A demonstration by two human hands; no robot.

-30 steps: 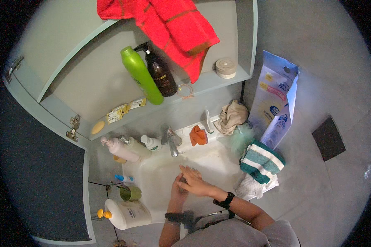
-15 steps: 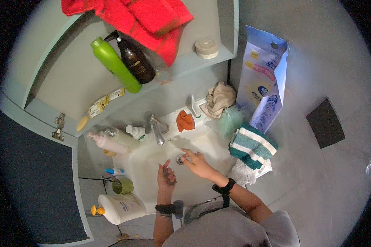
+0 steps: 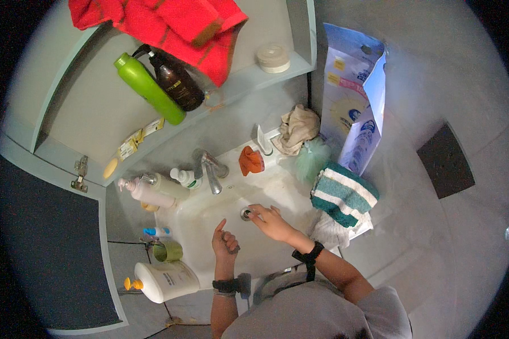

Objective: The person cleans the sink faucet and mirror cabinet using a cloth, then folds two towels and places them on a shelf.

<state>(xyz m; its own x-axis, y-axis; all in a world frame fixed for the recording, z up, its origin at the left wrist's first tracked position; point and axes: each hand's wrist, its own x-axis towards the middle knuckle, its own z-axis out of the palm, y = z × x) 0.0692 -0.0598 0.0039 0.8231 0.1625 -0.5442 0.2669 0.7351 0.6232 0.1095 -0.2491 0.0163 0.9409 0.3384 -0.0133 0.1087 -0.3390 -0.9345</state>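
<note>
Both my hands are over the white sink (image 3: 209, 217). My left hand (image 3: 225, 244) has its fingers curled in, with one digit pointing up; a dark patch shows at the curled fingers, and what it is I cannot make out. To its right, my right hand (image 3: 270, 222) reaches over the metal drain (image 3: 245, 214) with its fingers stretched out and slightly apart, nothing visible in them. Beyond the hands is the chrome faucet (image 3: 212, 172); no running water is visible. An orange cloth (image 3: 251, 161) lies on the sink's back ledge.
Pump bottles (image 3: 150, 194) and a green cup (image 3: 167, 251) line the left rim, with a large white bottle (image 3: 167, 281) nearer. On the right are a striped towel (image 3: 345, 195), a mint bath puff (image 3: 313, 161) and a blue package (image 3: 353, 101). An open cabinet shelf holds a green bottle (image 3: 150, 88).
The view has shifted slightly, so the shelf and back ledge sit a little further left. My hands keep nearly the same places, the left one turned slightly.
</note>
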